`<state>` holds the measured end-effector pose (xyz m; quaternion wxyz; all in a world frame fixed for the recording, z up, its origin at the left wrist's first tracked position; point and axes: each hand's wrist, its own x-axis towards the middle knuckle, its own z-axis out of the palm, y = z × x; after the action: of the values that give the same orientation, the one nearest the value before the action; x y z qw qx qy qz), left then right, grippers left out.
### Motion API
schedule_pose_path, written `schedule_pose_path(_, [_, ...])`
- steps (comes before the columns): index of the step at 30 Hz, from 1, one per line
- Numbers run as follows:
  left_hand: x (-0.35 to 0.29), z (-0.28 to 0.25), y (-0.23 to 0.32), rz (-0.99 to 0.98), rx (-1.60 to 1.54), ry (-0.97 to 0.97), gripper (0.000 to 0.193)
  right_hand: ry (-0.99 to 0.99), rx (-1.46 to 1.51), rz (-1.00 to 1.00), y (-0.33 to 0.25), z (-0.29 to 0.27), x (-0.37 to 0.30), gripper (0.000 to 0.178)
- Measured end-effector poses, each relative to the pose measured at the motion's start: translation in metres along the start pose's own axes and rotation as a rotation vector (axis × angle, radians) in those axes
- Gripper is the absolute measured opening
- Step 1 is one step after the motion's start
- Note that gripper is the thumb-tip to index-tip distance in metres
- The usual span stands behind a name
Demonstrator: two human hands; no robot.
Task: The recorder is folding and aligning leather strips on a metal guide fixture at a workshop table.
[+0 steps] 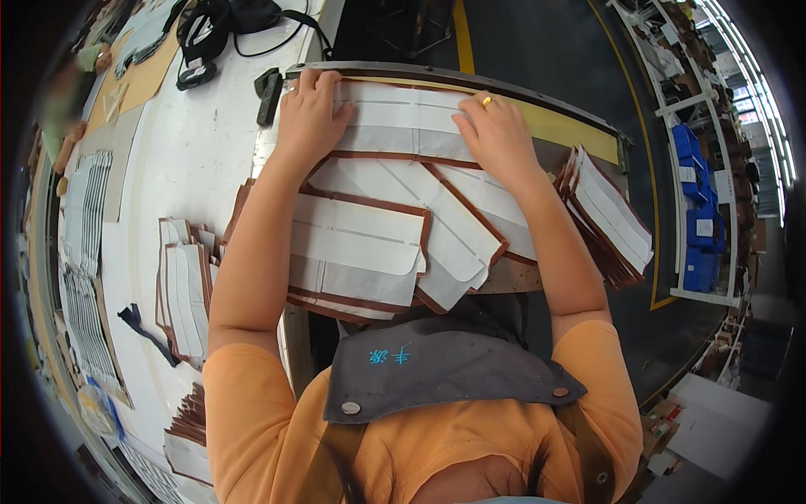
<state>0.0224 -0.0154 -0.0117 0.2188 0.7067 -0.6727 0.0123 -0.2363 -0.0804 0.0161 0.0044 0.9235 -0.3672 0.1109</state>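
I see left hand [309, 113] flat, fingers spread, on white brown-edged panel [403, 118] | right hand [495, 134] flat on it too (neither grasps) | stack of panels [609, 214] just right

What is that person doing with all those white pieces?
A person in an orange shirt presses both hands flat on a white panel with brown edging at the far side of a work surface. The left hand holds its left end, the right hand its right. More such panels lie overlapped nearer, with stacks to either side.
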Motion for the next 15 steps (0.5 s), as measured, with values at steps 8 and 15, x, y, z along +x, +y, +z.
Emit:
schedule_pose_path(8, [0.007, 0.008, -0.003, -0.03, 0.008, 0.108, 0.055, 0.139, 0.384, -0.297, -0.043, 0.048, 0.099, 0.031])
schedule_pose_path(15, [-0.001, -0.003, 0.013, 0.018, 0.161, 0.052, 0.034, 0.206, 0.143, -0.405, -0.03, 0.041, 0.085, 0.021])
